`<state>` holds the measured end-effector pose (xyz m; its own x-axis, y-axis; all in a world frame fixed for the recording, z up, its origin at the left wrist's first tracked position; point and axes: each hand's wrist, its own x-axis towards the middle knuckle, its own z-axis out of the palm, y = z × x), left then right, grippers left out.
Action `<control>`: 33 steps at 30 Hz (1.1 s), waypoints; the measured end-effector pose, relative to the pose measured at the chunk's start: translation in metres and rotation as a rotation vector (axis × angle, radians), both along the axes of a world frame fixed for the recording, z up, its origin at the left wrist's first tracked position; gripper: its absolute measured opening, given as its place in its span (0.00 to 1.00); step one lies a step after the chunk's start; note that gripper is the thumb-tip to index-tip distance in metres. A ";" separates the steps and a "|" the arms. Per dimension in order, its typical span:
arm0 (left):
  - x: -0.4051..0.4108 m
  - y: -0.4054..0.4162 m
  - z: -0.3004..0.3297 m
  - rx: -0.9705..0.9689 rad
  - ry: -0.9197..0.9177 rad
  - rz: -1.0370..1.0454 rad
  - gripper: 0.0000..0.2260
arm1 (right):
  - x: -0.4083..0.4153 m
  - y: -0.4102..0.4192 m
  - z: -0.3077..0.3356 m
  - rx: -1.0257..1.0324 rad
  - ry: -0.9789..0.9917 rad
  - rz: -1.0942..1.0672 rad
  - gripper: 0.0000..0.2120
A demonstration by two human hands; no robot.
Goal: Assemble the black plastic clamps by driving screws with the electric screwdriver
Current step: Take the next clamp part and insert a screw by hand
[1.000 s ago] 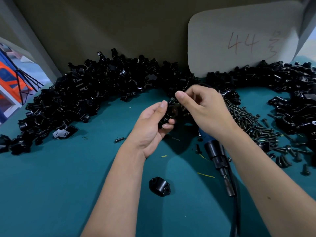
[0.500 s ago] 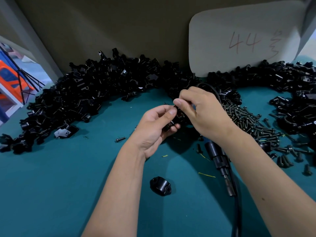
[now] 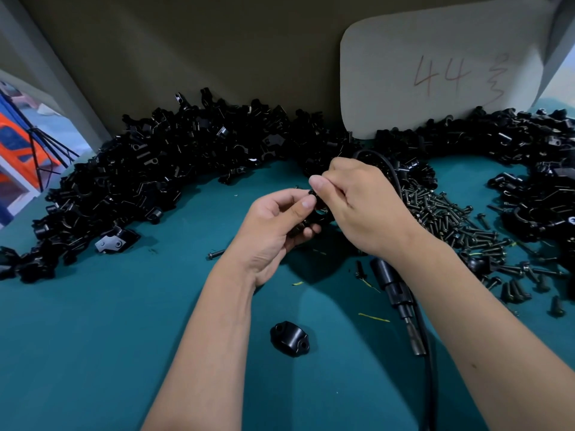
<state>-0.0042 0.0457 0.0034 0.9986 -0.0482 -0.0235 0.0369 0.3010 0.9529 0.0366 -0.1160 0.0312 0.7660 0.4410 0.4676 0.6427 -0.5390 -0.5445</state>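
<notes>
My left hand grips a black plastic clamp above the middle of the teal table; most of the clamp is hidden by my fingers. My right hand pinches something small and dark at the clamp's top, probably a screw, and touches the clamp. The electric screwdriver lies on the table under my right forearm, tip toward me, its black cable trailing to the bottom edge. A single black clamp half rests on the table between my forearms.
A long heap of black clamp parts curves along the back wall and round to the right. A pile of dark screws lies right of my hands. One loose screw sits left of my left wrist. A pale board leans against the wall.
Both hands have drawn slightly closer together over the clamp. My right fingers shifted down onto its top. The screwdriver and loose clamp half stayed put.
</notes>
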 end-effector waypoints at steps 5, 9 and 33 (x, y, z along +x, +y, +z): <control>0.000 0.000 0.000 0.017 -0.020 0.006 0.13 | 0.002 -0.004 -0.001 -0.019 -0.020 0.000 0.22; 0.002 -0.007 -0.002 0.087 -0.123 0.074 0.07 | -0.001 0.004 -0.003 0.107 -0.016 -0.147 0.29; -0.001 -0.009 0.000 0.066 -0.146 0.106 0.07 | 0.003 -0.004 -0.008 0.029 0.027 -0.004 0.26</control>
<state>-0.0050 0.0370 0.0034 0.9910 0.0545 0.1222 -0.1316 0.2329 0.9636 0.0401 -0.1200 0.0232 0.7802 0.4247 0.4592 0.6255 -0.5252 -0.5770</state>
